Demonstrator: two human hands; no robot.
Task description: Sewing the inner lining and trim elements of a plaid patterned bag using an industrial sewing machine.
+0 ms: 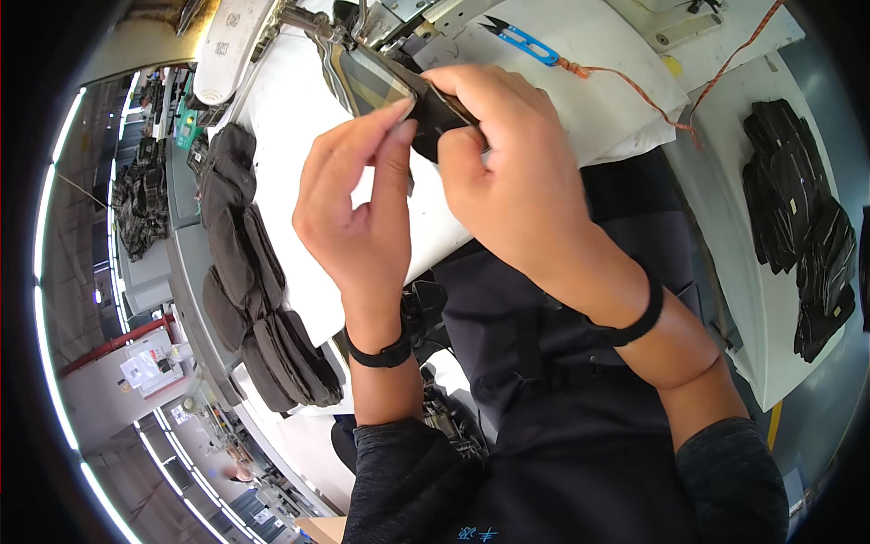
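Observation:
Dark fabric piece with a striped brown-green part lies between my two hands, just in front of the sewing machine's presser foot area. My left hand pinches its near edge between thumb and forefinger. My right hand is closed round the right side, with fingers curled over the dark cloth. Part of the piece is hidden beneath the right hand's fingers. Beyond the right hand, blue-handled thread snips rest on the white work surface, tied to an orange cord.
The machine's white head stands at the upper left. Several dark padded fabric pieces are lined up along the table's left edge. To the right, more dark cut pieces are stacked on a pale side table.

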